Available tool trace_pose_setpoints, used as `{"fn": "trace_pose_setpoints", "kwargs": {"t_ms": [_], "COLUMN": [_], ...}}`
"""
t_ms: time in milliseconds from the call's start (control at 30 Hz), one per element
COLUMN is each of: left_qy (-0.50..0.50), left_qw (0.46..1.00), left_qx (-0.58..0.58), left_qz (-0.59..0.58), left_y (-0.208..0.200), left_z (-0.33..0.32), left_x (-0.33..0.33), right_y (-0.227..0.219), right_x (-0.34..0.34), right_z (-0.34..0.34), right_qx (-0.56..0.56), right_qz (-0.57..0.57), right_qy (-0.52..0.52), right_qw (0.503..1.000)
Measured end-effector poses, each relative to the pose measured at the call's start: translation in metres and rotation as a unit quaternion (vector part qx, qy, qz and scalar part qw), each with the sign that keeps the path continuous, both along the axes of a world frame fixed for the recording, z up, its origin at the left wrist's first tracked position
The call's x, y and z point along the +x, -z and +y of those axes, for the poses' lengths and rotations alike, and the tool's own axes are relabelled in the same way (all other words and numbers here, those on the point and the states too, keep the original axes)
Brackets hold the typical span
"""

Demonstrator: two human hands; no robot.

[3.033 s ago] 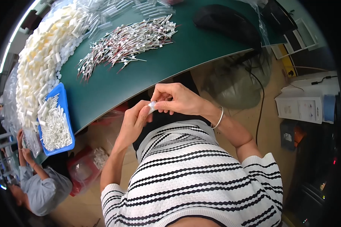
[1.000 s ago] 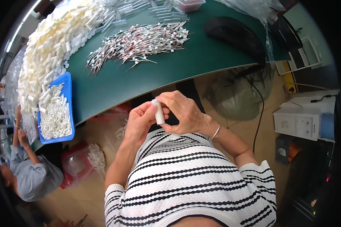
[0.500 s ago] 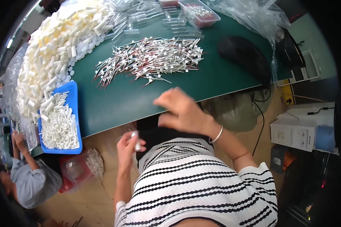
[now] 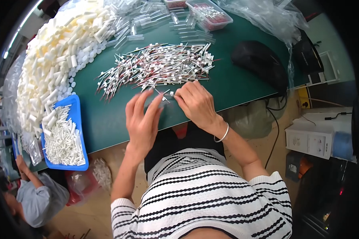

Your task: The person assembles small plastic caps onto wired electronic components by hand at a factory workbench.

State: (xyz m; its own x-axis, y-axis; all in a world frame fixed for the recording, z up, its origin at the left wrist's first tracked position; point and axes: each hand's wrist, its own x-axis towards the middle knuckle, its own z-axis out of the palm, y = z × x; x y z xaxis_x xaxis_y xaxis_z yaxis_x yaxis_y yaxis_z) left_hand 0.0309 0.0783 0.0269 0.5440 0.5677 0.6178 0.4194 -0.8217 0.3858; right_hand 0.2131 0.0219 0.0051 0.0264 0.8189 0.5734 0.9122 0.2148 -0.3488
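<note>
Both my hands are over the near edge of the green table, just short of a heap of thin white sticks with reddish ends and small white tabs. My left hand is open, its fingers apart and slightly blurred. Its fingertips are beside a few loose sticks at the heap's near side. My right hand is closed, thumb and fingers drawn together next to a small white tab. What that pinch holds, if anything, is too small to make out.
Left, a blue tray holds short white tubes, beside a large pile of cream-coloured cylinders. Clear tubes and a plastic tub lie at the back. A black pouch-like object is right. Another person sits at lower left.
My left hand has moved up and forward to the sticks; the white cylinder it held is no longer visible. My right hand has moved slightly right, and its fingers have drawn together.
</note>
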Motion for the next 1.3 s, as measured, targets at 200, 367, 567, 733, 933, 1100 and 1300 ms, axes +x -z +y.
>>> {"fn": "trace_pose_setpoints", "kwargs": {"t_ms": [200,367,567,733,933,1100,1300], "left_qy": [0.063,0.054,-0.265,-0.269,-0.196,-0.255,-0.237], "left_qw": [0.996,0.996,0.962,0.945,0.975,0.909,0.936], "left_qx": [0.036,-0.067,-0.060,0.082,-0.026,0.073,-0.024], "left_qz": [0.059,-0.002,0.003,0.164,0.104,0.321,0.258], "left_y": [0.009,-0.005,-0.007,0.012,-0.007,0.010,0.020], "left_z": [0.023,0.005,0.104,0.183,0.222,0.252,0.240], "left_x": [0.003,-0.029,-0.172,-0.224,-0.181,-0.157,-0.149], "right_y": [-0.014,-0.021,0.002,0.000,-0.004,-0.013,-0.017], "right_x": [-0.006,-0.022,-0.022,-0.034,-0.030,-0.036,-0.023], "right_z": [-0.010,-0.003,-0.002,0.001,-0.011,-0.011,-0.021], "right_qx": [-0.024,-0.133,-0.111,-0.110,-0.174,-0.101,-0.142], "right_qz": [0.054,0.147,0.250,0.149,0.207,0.164,0.287], "right_qy": [-0.053,-0.174,-0.111,-0.099,-0.084,-0.105,-0.111], "right_qw": [0.997,0.965,0.955,0.978,0.959,0.976,0.941]}}
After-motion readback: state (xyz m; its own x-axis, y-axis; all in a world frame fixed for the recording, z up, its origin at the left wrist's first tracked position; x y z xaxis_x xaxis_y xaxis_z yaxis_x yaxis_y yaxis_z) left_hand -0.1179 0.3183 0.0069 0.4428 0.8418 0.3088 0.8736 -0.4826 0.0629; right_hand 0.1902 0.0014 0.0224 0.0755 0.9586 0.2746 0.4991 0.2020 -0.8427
